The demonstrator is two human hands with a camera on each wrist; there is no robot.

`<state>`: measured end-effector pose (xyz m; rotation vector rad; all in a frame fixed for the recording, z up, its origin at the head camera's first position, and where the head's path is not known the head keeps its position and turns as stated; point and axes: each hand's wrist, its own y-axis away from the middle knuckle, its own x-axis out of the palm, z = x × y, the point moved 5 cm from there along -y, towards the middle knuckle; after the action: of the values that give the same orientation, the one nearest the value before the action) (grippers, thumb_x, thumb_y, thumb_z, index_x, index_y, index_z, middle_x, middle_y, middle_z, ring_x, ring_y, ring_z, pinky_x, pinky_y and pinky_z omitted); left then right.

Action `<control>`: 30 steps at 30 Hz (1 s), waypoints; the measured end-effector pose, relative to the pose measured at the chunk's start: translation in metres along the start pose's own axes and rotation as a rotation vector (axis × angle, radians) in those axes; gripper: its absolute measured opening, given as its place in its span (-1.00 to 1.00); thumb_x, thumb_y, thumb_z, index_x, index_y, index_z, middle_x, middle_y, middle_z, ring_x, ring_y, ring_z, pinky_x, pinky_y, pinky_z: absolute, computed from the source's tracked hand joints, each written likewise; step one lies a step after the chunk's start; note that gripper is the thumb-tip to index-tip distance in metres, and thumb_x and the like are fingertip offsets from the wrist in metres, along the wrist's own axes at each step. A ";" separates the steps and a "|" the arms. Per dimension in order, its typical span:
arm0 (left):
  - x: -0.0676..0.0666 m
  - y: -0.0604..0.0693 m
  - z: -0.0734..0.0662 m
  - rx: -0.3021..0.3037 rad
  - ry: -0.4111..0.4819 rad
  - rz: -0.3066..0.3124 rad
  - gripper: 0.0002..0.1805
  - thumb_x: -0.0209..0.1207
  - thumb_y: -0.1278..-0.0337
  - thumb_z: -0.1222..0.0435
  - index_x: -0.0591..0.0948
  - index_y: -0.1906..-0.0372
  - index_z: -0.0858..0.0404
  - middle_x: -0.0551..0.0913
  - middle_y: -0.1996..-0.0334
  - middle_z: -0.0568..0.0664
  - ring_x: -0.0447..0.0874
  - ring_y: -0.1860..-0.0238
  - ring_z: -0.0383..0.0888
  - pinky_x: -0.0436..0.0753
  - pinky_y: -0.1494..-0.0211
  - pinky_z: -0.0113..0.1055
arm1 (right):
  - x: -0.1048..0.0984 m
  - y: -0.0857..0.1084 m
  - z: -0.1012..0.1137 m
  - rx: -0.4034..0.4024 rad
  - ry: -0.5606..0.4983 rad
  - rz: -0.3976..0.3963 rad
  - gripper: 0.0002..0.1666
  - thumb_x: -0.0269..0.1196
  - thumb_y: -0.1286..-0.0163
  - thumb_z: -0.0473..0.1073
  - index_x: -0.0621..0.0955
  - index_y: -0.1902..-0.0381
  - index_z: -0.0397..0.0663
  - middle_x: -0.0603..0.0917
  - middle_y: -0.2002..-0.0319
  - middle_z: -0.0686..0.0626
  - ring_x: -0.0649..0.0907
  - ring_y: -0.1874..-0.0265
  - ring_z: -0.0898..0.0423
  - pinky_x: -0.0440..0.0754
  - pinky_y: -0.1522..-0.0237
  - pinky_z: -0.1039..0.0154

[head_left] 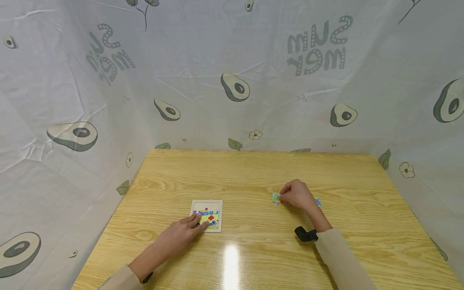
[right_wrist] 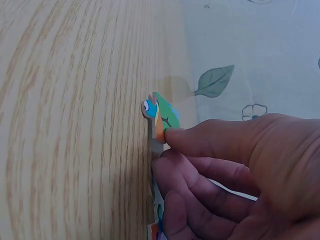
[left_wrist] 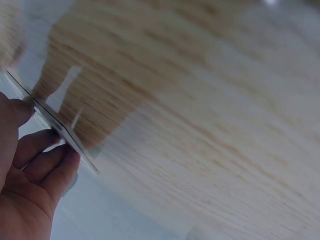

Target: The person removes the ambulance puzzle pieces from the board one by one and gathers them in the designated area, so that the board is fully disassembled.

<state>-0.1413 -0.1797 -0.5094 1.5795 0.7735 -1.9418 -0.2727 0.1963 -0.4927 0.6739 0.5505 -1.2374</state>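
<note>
While the left hand (head_left: pixel 180 235) lies over the square jigsaw tray (head_left: pixel 220 214), its fingers are extended and loose, fingertips resting on the near-left part of the tray, gripping nothing. The tray lies flat on the wood-grain worktop (head_left: pixel 250 173), closer to the left edge than to the right one. Inside its pale rim, a yellow vehicle picture (head_left: pixel 211 218) with blue windows and a red cross fills the near part, and bare cream base shows along the far part.

Well apart from the tray, toward the right edge, the right hand (head_left: pixel 299 196) pinches a green-and-orange jigsaw piece (head_left: pixel 275 197) between thumb and forefinger, the other fingers curled beneath. This piece has a blue knob, seen clearly in the right wrist view; whether all of its underside meets the worktop, I cannot tell. Just beyond the hand, on the side of the right edge, lies another jigsaw piece (head_left: pixel 318 201), partly hidden.

Both forearms wear beige sleeves (head_left: pixel 344 257), and a black wrist device (head_left: pixel 306 234) sits at the right cuff. Behind the worktop's far edge hangs a white curtain (head_left: pixel 203 48) printed with avocados, leaves and mirrored lettering.
</note>
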 end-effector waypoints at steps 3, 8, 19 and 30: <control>-0.001 0.000 0.000 0.000 -0.002 -0.002 -0.50 0.24 -0.38 0.44 0.66 -0.35 0.08 0.71 -0.27 0.23 0.74 -0.28 0.13 0.83 -0.12 -0.12 | 0.001 -0.002 0.001 -0.012 0.041 -0.008 -0.89 0.42 -0.29 -0.28 0.79 0.30 -0.26 0.81 0.38 -0.12 0.69 0.45 0.10 0.62 0.44 0.28; -0.001 0.000 0.000 -0.002 -0.003 -0.002 -0.50 0.24 -0.37 0.44 0.66 -0.35 0.07 0.71 -0.27 0.23 0.74 -0.28 0.12 0.84 -0.09 -0.13 | 0.002 -0.005 0.000 -0.014 0.093 -0.012 -0.92 0.44 -0.28 -0.26 0.80 0.36 -0.19 0.80 0.34 -0.10 0.64 0.42 0.09 0.57 0.44 0.29; -0.001 0.000 -0.001 -0.003 0.005 0.006 -0.47 0.26 -0.37 0.44 0.63 -0.39 0.06 0.70 -0.29 0.23 0.73 -0.29 0.13 0.83 -0.11 -0.12 | -0.004 -0.001 0.000 -0.026 0.110 -0.003 -0.92 0.45 -0.30 -0.26 0.82 0.37 -0.16 0.82 0.31 -0.10 0.62 0.42 0.09 0.55 0.46 0.27; -0.003 0.000 -0.001 -0.009 0.001 0.011 -0.48 0.25 -0.37 0.44 0.65 -0.37 0.06 0.70 -0.28 0.23 0.73 -0.29 0.13 0.82 -0.15 -0.11 | -0.007 -0.003 0.000 -0.040 0.099 -0.002 -0.91 0.41 -0.33 -0.28 0.83 0.36 -0.16 0.81 0.39 -0.08 0.61 0.52 0.10 0.56 0.50 0.26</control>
<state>-0.1398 -0.1786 -0.5065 1.5766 0.7714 -1.9267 -0.2769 0.2001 -0.4883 0.7038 0.6559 -1.1967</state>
